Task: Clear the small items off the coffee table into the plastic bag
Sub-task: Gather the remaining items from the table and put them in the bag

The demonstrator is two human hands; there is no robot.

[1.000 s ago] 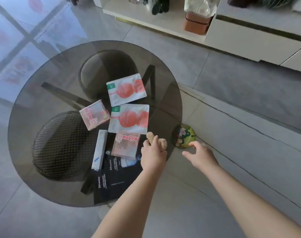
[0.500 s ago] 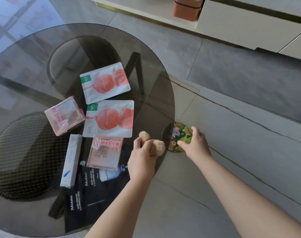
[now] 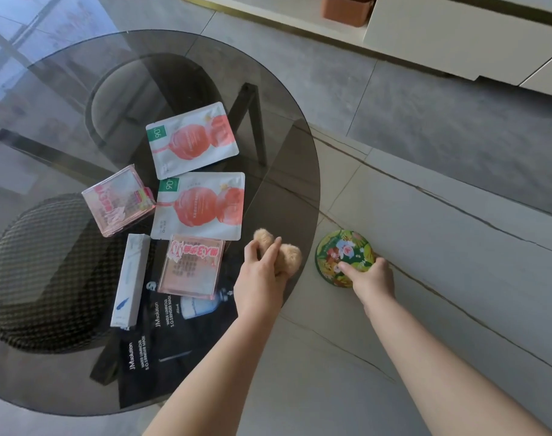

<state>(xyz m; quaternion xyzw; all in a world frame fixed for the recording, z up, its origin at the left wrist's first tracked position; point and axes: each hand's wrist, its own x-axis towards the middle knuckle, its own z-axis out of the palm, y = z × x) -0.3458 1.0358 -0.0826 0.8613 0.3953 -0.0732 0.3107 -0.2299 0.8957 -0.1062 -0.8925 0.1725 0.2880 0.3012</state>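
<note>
On the round smoked-glass coffee table (image 3: 281, 190), my left hand (image 3: 262, 278) grips a fluffy tan item (image 3: 290, 258) near the right edge. My right hand (image 3: 370, 278) curls round a green floral round tin (image 3: 340, 250) just off that edge, over the floor; whether the tin rests on the floor I cannot tell. Also on the glass are two white-and-pink sachets (image 3: 192, 141) (image 3: 202, 206), a clear pink box (image 3: 117, 199), a narrow white carton (image 3: 131, 278), a flat pink box (image 3: 192, 265) and black sachets (image 3: 161, 350). No plastic bag is in view.
Under the glass stand a dark woven stool (image 3: 41, 272) and a round dark seat (image 3: 148, 99). A low cream cabinet (image 3: 457, 36) with an orange box (image 3: 347, 7) runs along the far side. Pale tiled floor (image 3: 441, 234) lies to the right.
My right hand reached forward to the floral tin and curled round it. My left hand kept hold of the fluffy item. The view moved closer and lower.
</note>
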